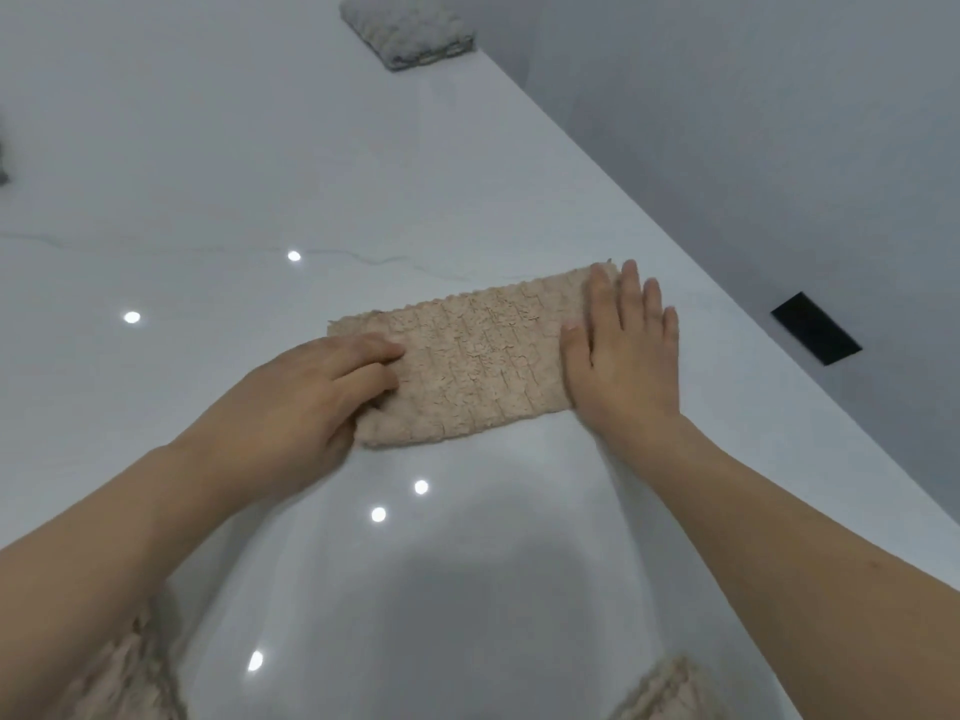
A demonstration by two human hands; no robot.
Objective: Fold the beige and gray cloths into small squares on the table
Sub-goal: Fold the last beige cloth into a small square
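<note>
Beige cloth under both hands

Beige cloth [467,356] lies folded into a long strip on the white tabletop [208,174], close to its right edge. Our left hand [301,402] curls its fingers round the strip's left end; our right hand [623,356] presses flat on the right end. We see 1 folded gray cloth [408,28] at the far edge.

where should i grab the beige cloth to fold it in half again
Probably the short left end of the beige cloth, where the left hand rests. It lies as a long flat strip, so lift that end and carry it over to the right end, which the flat right hand pins.
</note>
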